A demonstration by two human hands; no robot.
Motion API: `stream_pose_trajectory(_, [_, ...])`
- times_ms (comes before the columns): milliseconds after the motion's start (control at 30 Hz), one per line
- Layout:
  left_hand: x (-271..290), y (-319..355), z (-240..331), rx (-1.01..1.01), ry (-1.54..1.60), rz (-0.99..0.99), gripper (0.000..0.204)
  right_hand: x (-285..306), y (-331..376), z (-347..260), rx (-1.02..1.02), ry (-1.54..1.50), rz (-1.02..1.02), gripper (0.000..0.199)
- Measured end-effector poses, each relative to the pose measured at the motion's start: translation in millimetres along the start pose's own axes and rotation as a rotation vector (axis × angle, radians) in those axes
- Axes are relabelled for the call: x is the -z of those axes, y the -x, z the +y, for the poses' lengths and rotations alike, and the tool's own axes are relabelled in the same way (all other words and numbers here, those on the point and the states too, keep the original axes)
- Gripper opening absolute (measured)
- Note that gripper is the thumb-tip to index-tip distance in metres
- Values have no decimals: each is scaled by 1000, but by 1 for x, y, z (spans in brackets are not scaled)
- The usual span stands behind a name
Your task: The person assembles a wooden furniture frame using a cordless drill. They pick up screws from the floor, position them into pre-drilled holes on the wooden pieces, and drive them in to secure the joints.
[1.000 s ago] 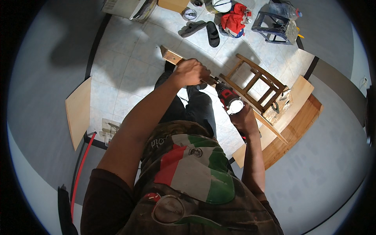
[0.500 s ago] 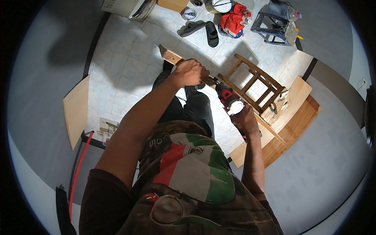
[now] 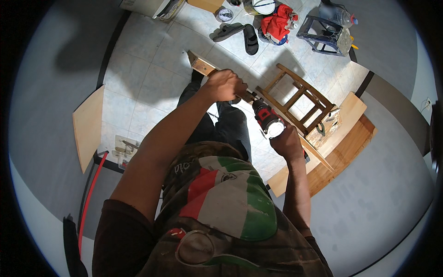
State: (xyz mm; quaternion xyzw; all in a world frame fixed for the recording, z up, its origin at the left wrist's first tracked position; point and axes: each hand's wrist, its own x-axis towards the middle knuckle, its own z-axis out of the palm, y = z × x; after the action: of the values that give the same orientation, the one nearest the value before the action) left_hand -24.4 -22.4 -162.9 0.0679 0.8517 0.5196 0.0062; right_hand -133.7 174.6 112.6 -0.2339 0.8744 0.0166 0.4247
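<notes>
My left hand (image 3: 224, 86) is wrapped around a narrow wooden board (image 3: 202, 66), whose far-left end sticks out beyond my fist. In my right hand (image 3: 288, 143) is a red and black power drill (image 3: 266, 116), gripped by its handle. The drill's front end points toward the board, just to the right of my left hand. Whether its tip touches the wood is too small to tell. A strip of wood (image 3: 320, 154) shows past my right hand, seemingly the same board. My legs (image 3: 233, 124) are below the board.
To the right, a wooden stool (image 3: 300, 94) lies on its side near broad wooden planks (image 3: 344, 143) by the wall. Black sandals (image 3: 251, 40), a red cloth (image 3: 277, 23), paint containers and a dark small stool (image 3: 323, 36) are at the far side. A panel (image 3: 88, 127) leans at left.
The drill and my right hand have shifted very slightly left and tilted a little. My left hand keeps its grip on the board.
</notes>
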Motion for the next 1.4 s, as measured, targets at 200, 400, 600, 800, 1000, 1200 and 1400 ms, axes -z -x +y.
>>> stream_pose_trajectory(200, [31,-2,31,26,-315,-63,35,13,-7,-9,-26,202,-36,54])
stream_pose_trajectory(400, [52,-15,52,117,-348,-230,29,28,-23,12,135,48,-89,58])
stream_pose_trajectory(600, [52,-13,50,16,-398,-203,23,46,-38,-5,126,146,-158,47])
stream_pose_trajectory(800, [50,-15,54,59,-383,-203,15,44,-26,-16,47,154,-119,44])
stream_pose_trajectory(1000, [50,-13,54,48,-448,-191,18,47,-39,-16,-75,101,-199,48])
stream_pose_trajectory(1200, [44,-10,43,-56,-412,-117,29,31,-22,-1,1,-59,-85,39])
stream_pose_trajectory(1400, [47,-22,49,84,-435,-288,29,18,-15,23,158,-271,-37,50])
